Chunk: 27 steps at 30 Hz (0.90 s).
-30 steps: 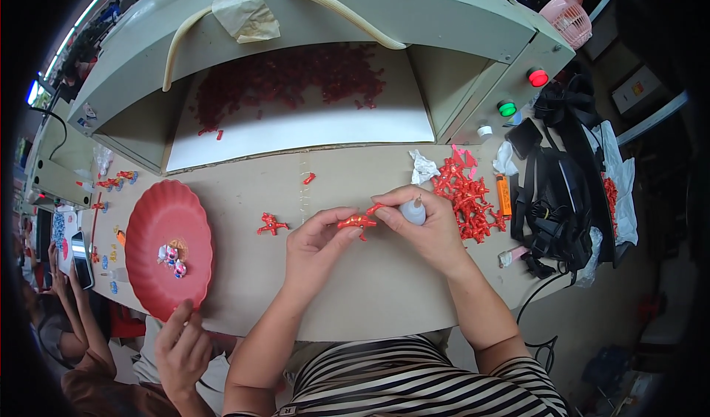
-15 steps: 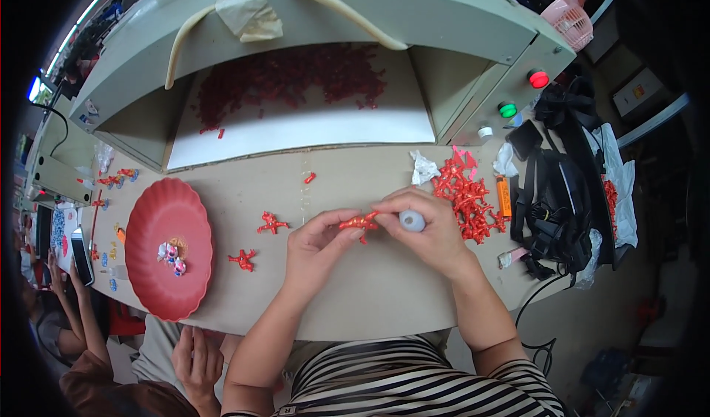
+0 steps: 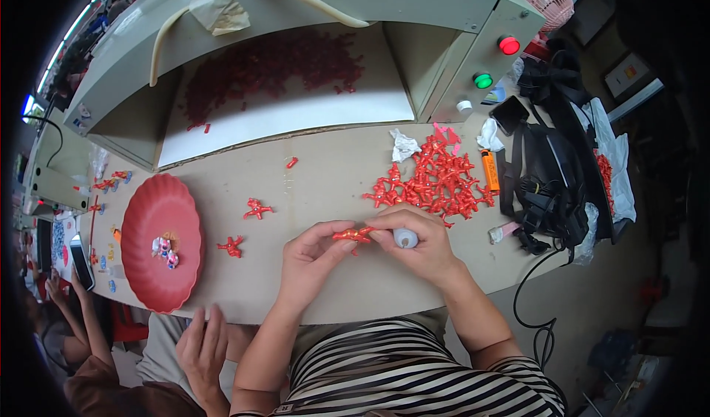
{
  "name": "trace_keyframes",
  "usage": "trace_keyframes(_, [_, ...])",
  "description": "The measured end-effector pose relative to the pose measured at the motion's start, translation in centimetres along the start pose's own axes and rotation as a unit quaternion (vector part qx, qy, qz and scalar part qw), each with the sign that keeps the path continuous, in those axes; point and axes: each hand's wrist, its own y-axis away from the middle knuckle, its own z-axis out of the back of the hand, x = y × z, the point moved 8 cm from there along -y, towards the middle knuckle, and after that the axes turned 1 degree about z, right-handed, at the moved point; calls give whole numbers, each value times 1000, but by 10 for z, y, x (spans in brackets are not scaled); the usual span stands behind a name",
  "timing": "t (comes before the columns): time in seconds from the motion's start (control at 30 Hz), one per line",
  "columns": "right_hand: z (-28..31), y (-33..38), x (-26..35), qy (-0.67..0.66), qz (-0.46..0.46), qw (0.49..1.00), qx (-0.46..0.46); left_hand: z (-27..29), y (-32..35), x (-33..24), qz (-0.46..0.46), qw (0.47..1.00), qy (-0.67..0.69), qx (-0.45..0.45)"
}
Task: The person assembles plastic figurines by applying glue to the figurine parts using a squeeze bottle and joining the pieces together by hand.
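Between my two hands, over the near middle of the table, is a small glossy red plastic figure. My left hand pinches its left end between thumb and fingers. The fingertips of my right hand meet its right end. That same hand grips a small pale grey bottle, whose rounded end sticks out past the thumb; its tip is hidden. Just beyond my right hand spreads a pile of red figures. To the left lie two loose red figures, one farther and one nearer.
A red scalloped dish with small figures inside stands at left. Ahead, a grey cabinet holds many red pieces. At right are an orange lighter, crumpled tissue and a black bag. A co-worker's hand is at lower left.
The view has shifted, so the table and cabinet sit higher and further left. Both hands keep hold of the figure, and the bottle stays in my right hand. The co-worker's hand has lifted slightly.
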Motion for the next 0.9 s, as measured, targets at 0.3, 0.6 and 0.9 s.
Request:
trace_keyframes(0.3, [2, 5, 4, -18, 22, 998, -49, 2, 9, 3, -8, 1000, -2, 0])
trace_keyframes(0.6, [3, 13, 8, 9, 39, 999, -35, -7, 11, 5, -4, 1000, -12, 26])
trace_keyframes(0.9, [12, 28, 12, 52, 39, 997, -37, -17, 14, 13, 15, 998, -13, 52])
